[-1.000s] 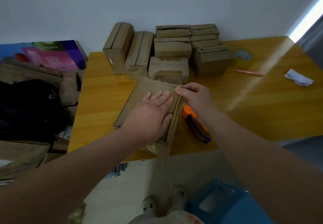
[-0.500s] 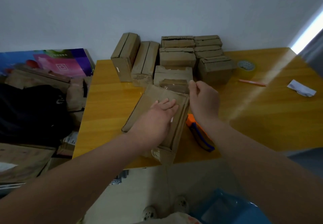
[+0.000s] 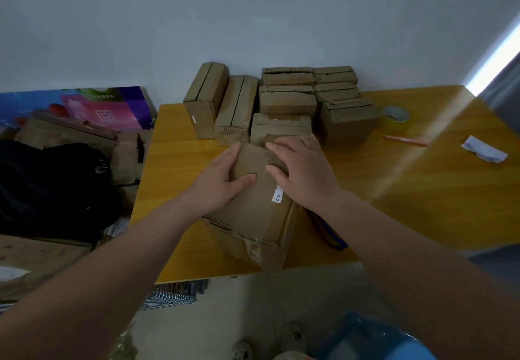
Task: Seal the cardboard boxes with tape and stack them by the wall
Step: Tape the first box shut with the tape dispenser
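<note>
1. A second ago the left hand [image 3: 222, 179] lay flat on top of the box [image 3: 259, 219] and the right hand [image 3: 305, 174] pinched at its far right corner. The right hand then came off for a moment. Now both hands hold the box's far end.
2. Left hand: the thumb lies across the top and the fingers curl round the left edge, gripping the box. Right hand: the thumb is on top and the fingers bend over the far right corner, also gripping.
3. The box has turned in the hands. A face with a small white label [image 3: 277, 197] now points up, and clear tape shows on the near corner.
4. The box is at the near middle of the table [image 3: 422, 191], its near end by the table's edge. I cannot tell whether it is lifted or resting.
5. Its far end comes just up to the nearest of the boxes by the wall [image 3: 287, 98].
6. My reading: taping this face is done, and the two-handed grip suits turning the box to check or tape another seam, or carrying it to the stack.
7. The tape roll [image 3: 395, 115] sits far right, well apart from the hands. The tape cutter [image 3: 330, 236] lies half hidden under the right forearm.
</note>
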`<state>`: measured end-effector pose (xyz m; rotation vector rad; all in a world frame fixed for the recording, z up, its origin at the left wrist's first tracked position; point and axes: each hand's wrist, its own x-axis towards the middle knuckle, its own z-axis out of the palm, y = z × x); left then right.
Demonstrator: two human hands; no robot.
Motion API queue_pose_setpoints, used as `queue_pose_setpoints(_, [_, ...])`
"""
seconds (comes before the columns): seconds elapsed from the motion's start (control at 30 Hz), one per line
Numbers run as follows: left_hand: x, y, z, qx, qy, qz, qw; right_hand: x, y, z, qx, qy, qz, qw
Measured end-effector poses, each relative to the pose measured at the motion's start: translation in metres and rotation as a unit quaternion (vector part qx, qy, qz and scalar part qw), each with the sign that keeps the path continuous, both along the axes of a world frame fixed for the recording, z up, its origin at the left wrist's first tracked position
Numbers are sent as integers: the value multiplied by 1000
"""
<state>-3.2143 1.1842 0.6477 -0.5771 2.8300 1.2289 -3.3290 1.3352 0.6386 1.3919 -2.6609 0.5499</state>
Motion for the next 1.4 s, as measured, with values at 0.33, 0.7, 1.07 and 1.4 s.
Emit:
queue_pose_setpoints(0.33, [-2, 6, -5, -268, -65, -69, 959, 5, -3, 0, -19, -32, 8, 999])
queue_pose_setpoints(0.7, [-7, 24, 1, -335, -60, -110, 934, 7, -2, 0, -40, -49, -12, 998])
queue_pose_setpoints(1.07, [-2, 3, -8, -298, 149, -176, 927, -10, 37, 26, -233, -361, -95, 898])
queue_pose_setpoints(1.4, [22, 6, -9, -290, 64, -211, 931, -5, 41, 1, 98, -357, 101, 923])
